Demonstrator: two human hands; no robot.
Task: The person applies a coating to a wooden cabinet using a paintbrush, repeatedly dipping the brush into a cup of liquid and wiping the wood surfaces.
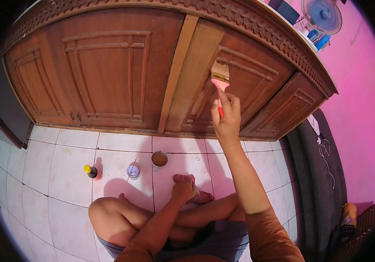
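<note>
My right hand (227,118) is raised and closed around the red-pink handle of a wide flat paintbrush (220,73). The bristles point up and lie against, or just in front of, a brown wooden cabinet door (248,74) with raised moulding. A paler strip of wood runs along that door's left side. Low over the floor, my left hand (183,191) is closed on a red-and-white patterned cloth (202,196), which sticks out on both sides of the fist. Ahead of it on the tiles stands a cup of brown liquid (159,159).
Left of the cup are a small white-and-purple can (133,171) with a thin stick in it and a dark bottle with a yellow cap (90,170). A dark sofa (314,174) with a white cable stands at the right. On the cabinet top is a fan (323,15).
</note>
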